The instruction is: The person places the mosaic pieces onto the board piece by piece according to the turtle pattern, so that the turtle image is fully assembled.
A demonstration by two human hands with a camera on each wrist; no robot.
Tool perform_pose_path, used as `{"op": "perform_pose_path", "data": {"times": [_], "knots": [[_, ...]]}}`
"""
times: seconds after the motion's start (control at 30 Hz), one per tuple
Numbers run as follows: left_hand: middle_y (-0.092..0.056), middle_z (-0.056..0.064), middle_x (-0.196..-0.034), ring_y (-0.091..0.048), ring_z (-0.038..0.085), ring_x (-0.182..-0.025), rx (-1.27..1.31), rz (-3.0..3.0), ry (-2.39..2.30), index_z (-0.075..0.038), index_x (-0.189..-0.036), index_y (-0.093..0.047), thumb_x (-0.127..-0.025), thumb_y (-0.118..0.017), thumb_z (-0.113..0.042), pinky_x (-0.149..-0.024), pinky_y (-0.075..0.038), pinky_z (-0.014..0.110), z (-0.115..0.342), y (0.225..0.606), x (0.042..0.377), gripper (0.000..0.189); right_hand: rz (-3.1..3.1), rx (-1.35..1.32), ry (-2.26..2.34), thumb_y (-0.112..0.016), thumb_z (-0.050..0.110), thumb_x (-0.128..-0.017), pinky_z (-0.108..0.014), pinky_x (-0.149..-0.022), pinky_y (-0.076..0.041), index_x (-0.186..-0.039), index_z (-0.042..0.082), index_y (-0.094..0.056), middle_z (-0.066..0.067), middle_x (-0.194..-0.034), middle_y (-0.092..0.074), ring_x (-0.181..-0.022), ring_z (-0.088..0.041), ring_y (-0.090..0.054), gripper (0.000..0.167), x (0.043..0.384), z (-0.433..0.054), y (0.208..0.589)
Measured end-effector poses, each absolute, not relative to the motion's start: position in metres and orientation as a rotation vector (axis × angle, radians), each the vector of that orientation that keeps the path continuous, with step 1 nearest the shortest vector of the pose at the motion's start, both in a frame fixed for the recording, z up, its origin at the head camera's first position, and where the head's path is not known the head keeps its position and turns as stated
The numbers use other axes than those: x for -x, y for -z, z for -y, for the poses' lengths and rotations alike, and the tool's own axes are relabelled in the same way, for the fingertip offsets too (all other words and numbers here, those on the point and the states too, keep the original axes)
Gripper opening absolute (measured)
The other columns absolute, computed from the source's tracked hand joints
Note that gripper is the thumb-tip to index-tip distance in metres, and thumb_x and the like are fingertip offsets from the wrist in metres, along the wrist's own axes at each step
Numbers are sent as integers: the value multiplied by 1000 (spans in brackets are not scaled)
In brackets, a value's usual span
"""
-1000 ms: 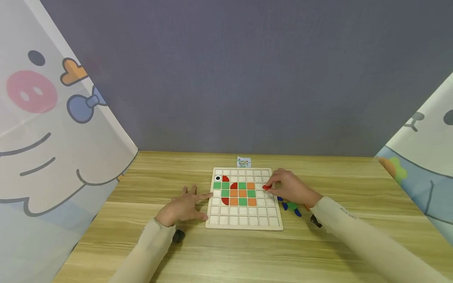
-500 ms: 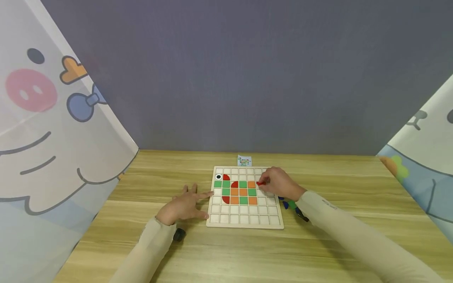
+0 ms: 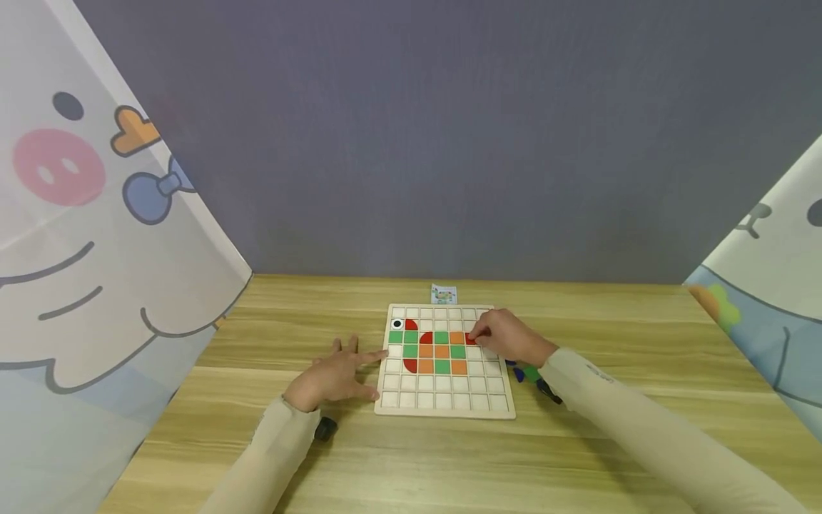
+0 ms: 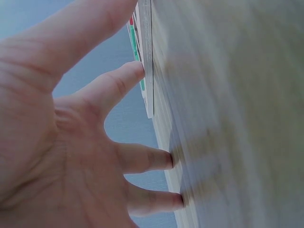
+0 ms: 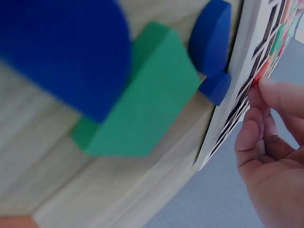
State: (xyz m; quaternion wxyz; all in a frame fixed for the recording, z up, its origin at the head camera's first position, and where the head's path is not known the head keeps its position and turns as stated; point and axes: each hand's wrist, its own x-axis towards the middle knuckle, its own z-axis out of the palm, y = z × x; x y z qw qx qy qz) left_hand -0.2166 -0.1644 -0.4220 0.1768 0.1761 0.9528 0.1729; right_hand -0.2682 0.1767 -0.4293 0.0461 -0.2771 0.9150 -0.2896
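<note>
A pale wooden grid board point(image 3: 443, 412) lies on the table, with green, orange and red tiles and a round eye tile point(image 3: 397, 324) in some cells. Over its right part, my right hand point(image 3: 510, 337) pinches a red tile point(image 3: 470, 339) between thumb and index finger. That tile lies at the cell to the right of an orange tile point(image 3: 457, 338). At the board's left edge my left hand point(image 3: 334, 375) is spread out, its index fingertip and thumb at the rim. In the left wrist view, two other fingertips point(image 4: 178, 199) rest on the tabletop.
Loose pieces lie on the table beside the board's right edge, among them a green block point(image 5: 147, 95) and several blue rounded pieces point(image 5: 211, 38). A small printed card point(image 3: 444, 295) lies behind the board. A grey panel point(image 3: 462, 143) stands along the table's back edge.
My right hand has moved left across the board with the red tile and lowered it to the cell beside the orange tile. The left hand stays in place.
</note>
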Motion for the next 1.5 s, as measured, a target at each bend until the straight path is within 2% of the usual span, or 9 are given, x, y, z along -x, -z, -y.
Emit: {"op": "perform_pose_path", "data": {"times": [0.07, 0.13, 0.27, 0.3, 0.5, 0.93, 1.2, 1.37, 1.5], "knots": [[-13, 33, -149, -7, 59, -131, -502, -2699, -490, -35, -142, -44, -76, -77, -42, -83, -13, 82, 164, 423, 216, 74, -2797, 886, 866, -65, -1, -86, -33, -77, -51, -93, 6, -74, 1, -92, -67, -81, -12, -60, 13, 267, -179, 429], [-13, 33, -149, -7, 59, -131, -505, -2701, -493, -34, -141, -45, -76, -77, -42, -83, -13, 82, 164, 423, 216, 73, -2795, 912, 879, -65, 0, -87, -35, -76, -50, -94, 7, -74, 1, -92, -66, -79, -10, -58, 13, 266, -180, 428], [-14, 33, -149, -8, 60, -130, -511, -2705, -496, -34, -141, -46, -76, -77, -42, -83, -14, 82, 164, 422, 216, 73, -2811, 970, 928, -62, 4, -90, -34, -69, -49, -97, 8, -73, 1, -90, -65, -72, -10, -53, 14, 263, -189, 420], [-14, 33, -149, -8, 60, -130, -511, -2704, -498, -35, -141, -46, -76, -77, -42, -83, -14, 82, 164, 422, 215, 72, -2813, 976, 937, -62, 5, -91, -31, -63, -48, -97, 9, -73, 2, -89, -63, -72, -10, -51, 14, 263, -192, 419], [-14, 32, -149, -7, 58, -132, -497, -2698, -490, -35, -141, -45, -76, -77, -41, -84, -14, 82, 165, 421, 214, 73, -2823, 972, 933, -65, 6, -89, -26, -61, -46, -96, 11, -73, 7, -86, -60, -70, -10, -49, 12, 257, -218, 413], [-14, 32, -149, -6, 58, -131, -506, -2693, -491, -35, -142, -44, -76, -77, -42, -83, -13, 83, 166, 424, 217, 74, -2812, 969, 887, -71, 13, -85, -28, -69, -51, -96, 16, -72, 10, -93, -60, -81, -8, -56, 11, 231, -254, 422], [-14, 32, -150, -5, 58, -132, -505, -2692, -505, -35, -142, -44, -76, -77, -42, -84, -13, 82, 167, 423, 216, 74, -2828, 956, 846, -77, 17, -80, -34, -77, -51, -104, 19, -71, 5, -108, -60, -97, -16, -56, 25, 217, -270, 432], [-15, 32, -149, -6, 58, -132, -509, -2701, -489, -35, -142, -44, -76, -76, -43, -83, -14, 82, 166, 424, 216, 74, -2834, 983, 808, -80, 33, -75, -47, -88, -45, -113, 18, -70, 1, -121, -59, -111, -25, -51, 42, 212, -284, 439], [-14, 32, -149, -6, 58, -132, -507, -2698, -489, -35, -142, -44, -76, -77, -43, -83, -14, 82, 166, 423, 217, 74, -2823, 1020, 802, -78, 40, -72, -49, -89, -43, -119, 14, -67, -6, -126, -57, -115, -31, -48, 55, 207, -301, 443]]}}
